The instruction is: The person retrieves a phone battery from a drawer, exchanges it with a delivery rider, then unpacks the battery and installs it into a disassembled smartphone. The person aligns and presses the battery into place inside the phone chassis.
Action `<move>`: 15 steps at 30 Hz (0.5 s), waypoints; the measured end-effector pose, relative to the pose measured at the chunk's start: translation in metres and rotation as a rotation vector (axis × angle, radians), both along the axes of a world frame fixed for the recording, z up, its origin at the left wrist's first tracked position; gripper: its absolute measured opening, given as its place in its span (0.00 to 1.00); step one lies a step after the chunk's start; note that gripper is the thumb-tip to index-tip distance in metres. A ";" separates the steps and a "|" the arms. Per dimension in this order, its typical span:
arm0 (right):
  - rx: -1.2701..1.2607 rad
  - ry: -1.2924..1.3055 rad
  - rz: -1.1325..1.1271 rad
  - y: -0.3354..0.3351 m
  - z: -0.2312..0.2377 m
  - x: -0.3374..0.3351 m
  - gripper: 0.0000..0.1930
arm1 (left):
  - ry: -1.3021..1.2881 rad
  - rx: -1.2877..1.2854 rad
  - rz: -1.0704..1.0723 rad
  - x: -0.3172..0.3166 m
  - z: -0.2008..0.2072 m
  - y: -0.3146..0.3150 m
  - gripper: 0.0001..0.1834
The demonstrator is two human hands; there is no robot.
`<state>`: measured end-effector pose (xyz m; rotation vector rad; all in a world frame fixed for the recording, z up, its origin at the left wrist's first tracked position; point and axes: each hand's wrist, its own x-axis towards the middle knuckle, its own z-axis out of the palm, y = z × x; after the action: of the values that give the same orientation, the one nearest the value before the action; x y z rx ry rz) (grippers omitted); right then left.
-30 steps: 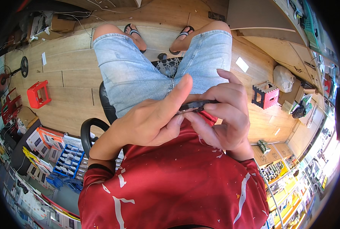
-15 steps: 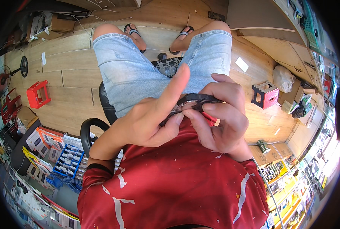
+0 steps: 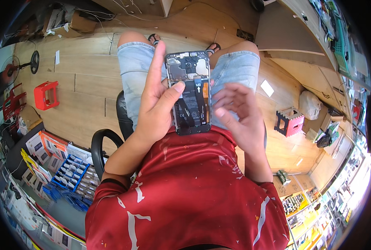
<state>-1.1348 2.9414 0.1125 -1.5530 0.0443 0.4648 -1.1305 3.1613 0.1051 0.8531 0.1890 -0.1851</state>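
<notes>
An opened smartphone without its back cover is held upright above my lap, its insides facing me. Its battery, flex cables and the camera block near the top edge all show. My left hand grips the phone along its left side, the thumb pressed on the battery area and the other fingers mostly behind it. Just right of the phone, my right hand is apart from it with fingers spread and slightly blurred, holding nothing that I can see.
On the left are a red stool, a small fan and a blue divided tray. A pink and black folding stool stands on the right beside a plastic bag. A chair armrest lies near my left elbow.
The phone has turned from edge-on to showing its open inner side. My right hand has let go and moved right, while my left hand has wrapped round the phone's side.
</notes>
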 end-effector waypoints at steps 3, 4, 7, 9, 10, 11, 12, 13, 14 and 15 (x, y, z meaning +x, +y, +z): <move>0.086 0.193 0.043 0.018 -0.003 -0.009 0.23 | 0.003 -0.041 0.062 0.003 0.000 0.000 0.46; 0.156 0.242 0.034 0.023 -0.005 -0.011 0.20 | 0.005 -0.048 0.082 0.002 -0.002 -0.001 0.46; 0.219 0.312 0.043 0.024 -0.010 -0.005 0.16 | -0.014 0.005 0.095 0.002 -0.005 0.001 0.45; 0.289 0.312 0.042 0.024 -0.012 -0.005 0.15 | -0.013 -0.021 0.064 0.002 -0.005 0.005 0.47; 0.326 0.309 0.041 0.024 -0.013 -0.004 0.14 | -0.015 -0.031 0.048 0.002 -0.004 0.008 0.48; 0.386 0.347 0.035 0.023 -0.015 -0.003 0.14 | -0.026 -0.170 -0.006 0.001 -0.011 0.009 0.53; 0.446 0.385 0.028 0.021 -0.017 -0.003 0.13 | -0.036 -0.308 -0.060 -0.001 -0.025 0.010 0.57; 0.505 0.424 0.024 0.018 -0.019 -0.001 0.13 | -0.048 -0.447 -0.113 -0.001 -0.034 0.010 0.61; 0.569 0.459 0.052 0.016 -0.022 0.002 0.13 | -0.062 -0.481 -0.180 0.000 -0.040 0.010 0.65; 0.633 0.495 0.081 0.013 -0.024 0.005 0.13 | -0.075 -0.515 -0.247 0.000 -0.046 0.011 0.69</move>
<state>-1.1301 2.9547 0.0883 -0.7980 0.1965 0.8298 -1.1304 3.1721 0.0596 0.3663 -0.0377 -0.4131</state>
